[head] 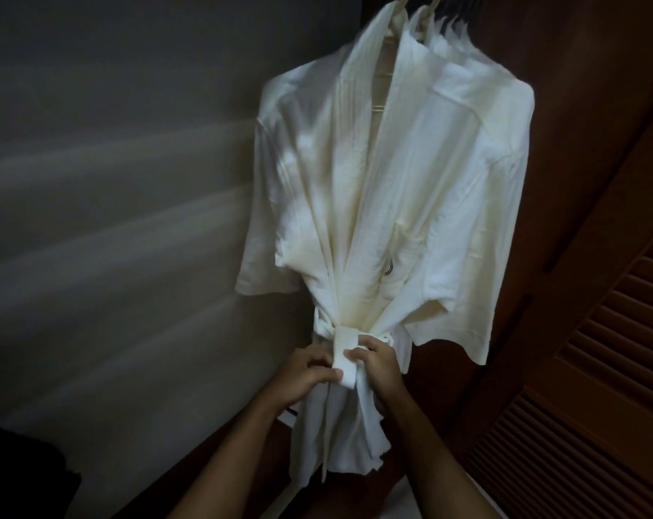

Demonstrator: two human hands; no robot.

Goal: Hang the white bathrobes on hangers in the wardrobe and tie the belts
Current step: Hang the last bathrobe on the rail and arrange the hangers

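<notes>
At the lower centre of the frame the left hand [310, 372] pinches the free end of the belt [344, 352], and just to its right the right hand [377, 363] curls its fingers round the same strip at the waist of the bathrobe [377, 189], which hangs centre-right on a hanger [403, 0]. If either pinch slackens, the knot may loosen; a hard tug could drag the robe askew (the fabric looks slippery). Counted: two hands, one belt, one robe in front, at least two hangers at top; the louvred door [594, 387] stands at right.
</notes>
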